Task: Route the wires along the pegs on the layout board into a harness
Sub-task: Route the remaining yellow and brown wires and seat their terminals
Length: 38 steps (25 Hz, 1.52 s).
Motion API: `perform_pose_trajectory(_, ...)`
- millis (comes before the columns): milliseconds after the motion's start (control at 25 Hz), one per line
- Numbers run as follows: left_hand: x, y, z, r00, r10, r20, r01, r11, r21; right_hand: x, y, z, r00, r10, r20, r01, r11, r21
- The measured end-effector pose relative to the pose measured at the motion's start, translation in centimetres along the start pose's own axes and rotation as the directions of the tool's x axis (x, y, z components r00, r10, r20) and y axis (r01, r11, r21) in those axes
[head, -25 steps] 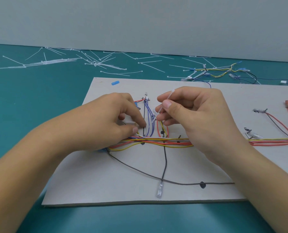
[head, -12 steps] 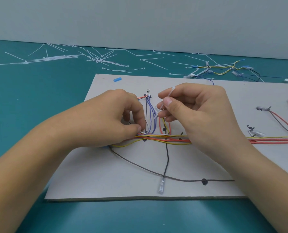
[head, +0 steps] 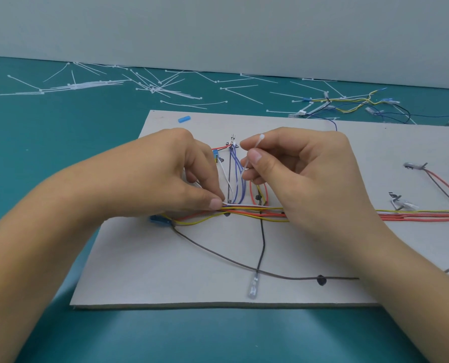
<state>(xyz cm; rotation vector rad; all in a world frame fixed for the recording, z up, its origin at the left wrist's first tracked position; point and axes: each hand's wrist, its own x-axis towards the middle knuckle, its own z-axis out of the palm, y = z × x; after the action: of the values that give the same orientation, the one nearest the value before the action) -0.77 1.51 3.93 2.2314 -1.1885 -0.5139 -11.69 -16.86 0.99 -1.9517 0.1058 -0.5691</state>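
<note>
Strung flat across the layout board (head: 165, 271), directly beneath both grips: wires (head: 244, 214), thin, round, plastic-sheathed, yellow and orange-red, bunched into one level bundle. Rising from that bundle between the two grips: purple wires (head: 237, 174), glossy and bowed, ending near a small metal terminal beyond the fingertips. Closed in a pinch, the left grip (head: 165, 179), thumb tip against forefinger, on a hair-thin white strand (head: 244, 205) lying just above the bundle; tie tail or wire, cannot tell. Closed likewise, the right grip (head: 304, 174), thumb and curled fingers round one cable tie (head: 258, 142), white, stiff, smooth, blocky head uppermost, slanting down toward the purple wires. Nearer than the grips: one dark grey wire (head: 218, 254), matte, sweeping in a long curve, crossed by one black wire (head: 263, 242) ending in a clear tubular sleeve (head: 252, 289). Round black pegs (head: 321, 280), three counted for sure: one nearside of the right grip, two by the bundle. Tucked under the heel of the left grip: one blue connector (head: 158, 219). Beyond the left grip, near the board's far corner: one short blue tube (head: 184, 119). Board itself: one sheet, grey, matte, cardboard-like, flat on a teal desk (head: 61, 153). Far beyond the grips, on the desk: loose white ties (head: 152, 87), too many to count, and one second harness (head: 349, 103) of yellow, blue and black leads.
</note>
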Motion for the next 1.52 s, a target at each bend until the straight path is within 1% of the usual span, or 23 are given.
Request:
perform_pose_trajectory(160, -0.3, 0.1, 0.2, 1.0, -0.031, -0.004, 0.031, 0.999, 0.031, 0.1, 0.3, 0.3, 0.998, -0.066, -0.002, 0.065, 0.995, -0.079)
perform_pose_trajectory(240, -0.3, 0.2, 0.4, 1.0, -0.023, -0.021, 0.024, 0.998, 0.059, 0.0, 0.4, 0.6, 0.993, -0.118, 0.011, 0.119, 0.985, -0.125)
perform_pose_trajectory(360, -0.2, 0.4, 0.4, 0.999, -0.015, -0.05, 0.019, 0.997, 0.068, 0.0, 0.7, 0.9, 0.977, -0.208, 0.054, 0.215, 0.943, -0.253)
perform_pose_trajectory(440, -0.2, 0.3, 0.4, 0.998, -0.028, -0.058, 0.031, 0.997, 0.065, 0.1, 0.9, 1.0, 0.972, -0.218, 0.086, 0.234, 0.929, -0.287)
perform_pose_trajectory(600, -0.2, 0.4, 0.5, 0.997, -0.022, -0.073, 0.027, 0.997, 0.072, 0.2, 0.9, 1.1, 0.976, -0.152, 0.157, 0.193, 0.936, -0.295)
perform_pose_trajectory(760, -0.2, 0.6, 0.6, 0.997, -0.011, -0.078, 0.016, 0.997, 0.072, 0.5, 0.8, 0.7, 0.986, -0.113, 0.126, 0.143, 0.955, -0.26)
perform_pose_trajectory(1080, -0.2, 0.9, 0.8, 0.997, -0.01, -0.08, 0.017, 0.996, 0.085, 0.3, 0.7, 0.9, 0.987, -0.047, 0.153, 0.085, 0.964, -0.25)
perform_pose_trajectory(1240, -0.2, 0.8, 0.7, 0.997, -0.026, -0.075, 0.033, 0.995, 0.094, 0.3, 0.5, 0.9, 0.982, -0.018, 0.187, 0.063, 0.97, -0.235)
perform_pose_trajectory(1400, -0.3, 0.7, 0.5, 0.997, -0.03, -0.065, 0.037, 0.994, 0.1, 0.4, 0.5, 1.0, 0.968, 0.028, 0.25, 0.028, 0.976, -0.217)
perform_pose_trajectory(1520, -0.4, 0.5, 0.3, 0.997, -0.044, -0.066, 0.052, 0.99, 0.128, 0.4, 0.4, 1.1, 0.966, 0.04, 0.256, 0.011, 0.981, -0.194)
